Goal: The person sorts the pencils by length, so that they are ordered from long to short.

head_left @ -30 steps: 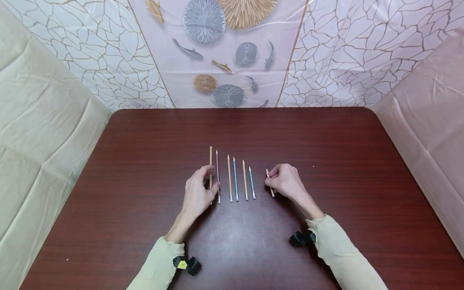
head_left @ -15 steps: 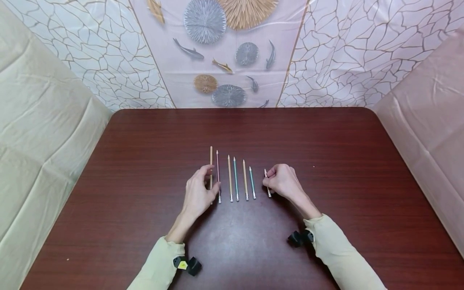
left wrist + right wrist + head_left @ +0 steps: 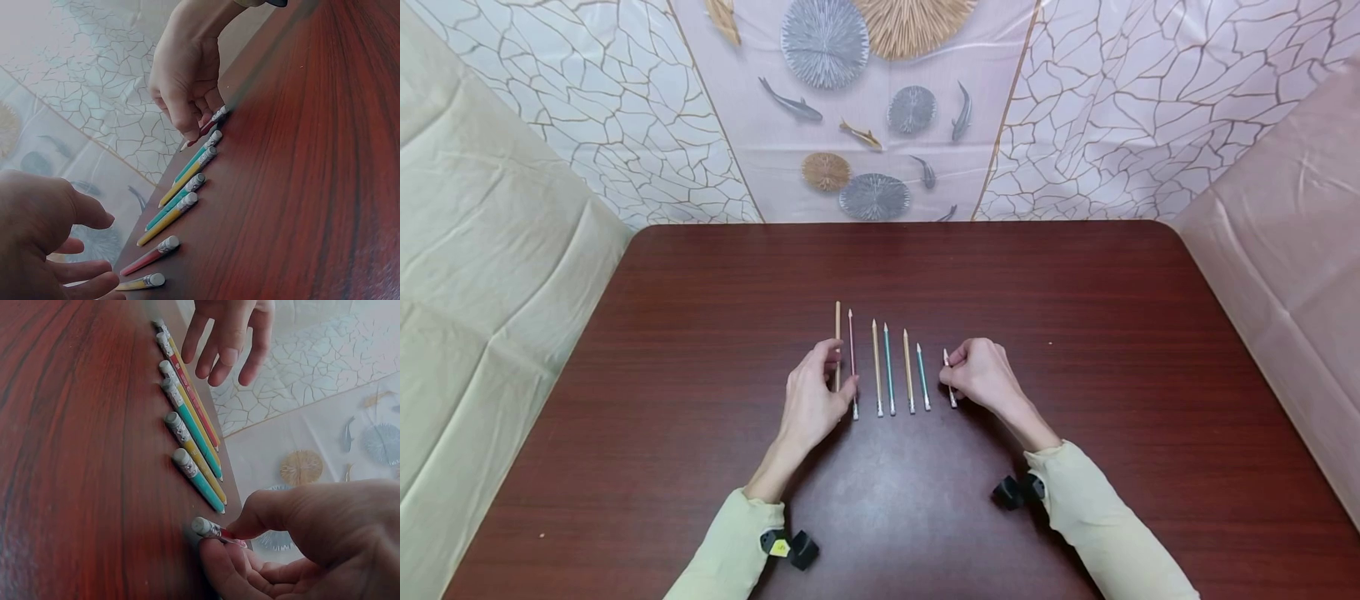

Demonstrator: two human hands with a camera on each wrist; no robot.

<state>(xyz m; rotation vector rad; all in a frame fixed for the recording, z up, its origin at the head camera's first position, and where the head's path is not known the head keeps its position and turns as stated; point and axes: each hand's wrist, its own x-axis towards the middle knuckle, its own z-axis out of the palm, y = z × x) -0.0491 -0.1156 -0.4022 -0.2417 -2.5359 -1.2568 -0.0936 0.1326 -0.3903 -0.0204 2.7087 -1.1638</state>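
Observation:
My right hand (image 3: 989,377) pinches a short red pencil (image 3: 209,529) between thumb and fingers, at the right end of a row of pencils. The pencil lies at the table surface, eraser end towards me. My left hand (image 3: 809,398) hovers over the row's left end, fingers loosely bent and thumb apart, holding nothing. Beneath it lies a long yellow pencil (image 3: 838,320), partly hidden, beside a red pencil (image 3: 852,340). Further right lie a yellow pencil (image 3: 877,367), a teal pencil (image 3: 889,367), another yellow pencil (image 3: 908,371) and a short teal pencil (image 3: 922,379).
The pencils lie roughly parallel on a dark red-brown wooden table (image 3: 722,292), shortening towards the right. A patterned cloth (image 3: 880,133) hangs behind the table's far edge. Pale cloths hang at both sides.
My right hand has moved the short red pencil a little left, closer to the short teal pencil, and it stands straighter. My left hand has stayed in place.

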